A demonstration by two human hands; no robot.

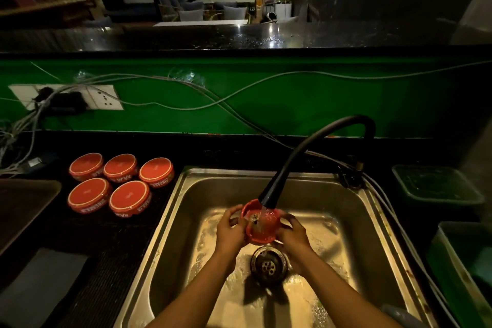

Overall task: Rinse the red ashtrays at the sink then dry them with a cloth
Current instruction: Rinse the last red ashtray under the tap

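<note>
Rinse step in progress: both hands are holding one red ashtray (262,225) under the running faucet (269,196), over the sink (183,210) drain. Left hand (230,230) fingers are gripping its 9 o'clock edge, right hand (292,234) fingers its 3 o'clock edge. Five more ashtrays (121,185) are sitting upside down on the tabletop (87,231) at the sink's 10 o'clock. Next, prob.: tip water out, then find a cloth; none clearly visible.

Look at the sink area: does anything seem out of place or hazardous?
Yes. Loose cables trail along the green wall from a crowded socket and run behind the faucet, close to running water.
</note>
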